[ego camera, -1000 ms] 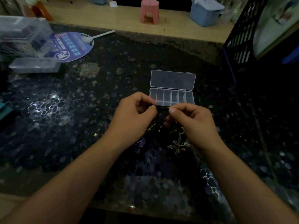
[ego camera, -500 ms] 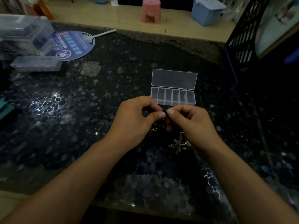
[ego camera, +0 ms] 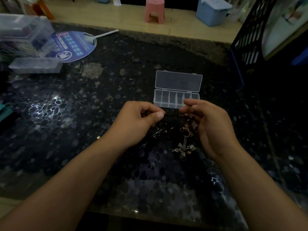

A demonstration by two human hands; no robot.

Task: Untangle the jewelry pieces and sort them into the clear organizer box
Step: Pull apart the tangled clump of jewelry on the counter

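Note:
The clear organizer box (ego camera: 176,99) lies open on the dark stone table, with its lid (ego camera: 178,81) folded back and its row of compartments facing me. Just in front of it my left hand (ego camera: 138,121) pinches thumb against forefinger; what it pinches is too thin and dark to make out. My right hand (ego camera: 212,129) is curled a hand's width to the right. The top of the jewelry tangle (ego camera: 184,148) reaches up into its fingers and trails down to the table. Small loose pieces (ego camera: 157,132) lie below my left hand.
A blue round fan (ego camera: 73,45) and clear plastic boxes (ego camera: 35,65) lie at the far left of the table. A black lattice crate (ego camera: 250,35) stands at the right. Beyond the table's far edge stand a pink stool (ego camera: 155,10) and a blue bin (ego camera: 212,10).
My hands, which pinched close together in front of the box, have drawn apart. The right one moved rightward and its fingers loosened, so more of the tangle shows between them.

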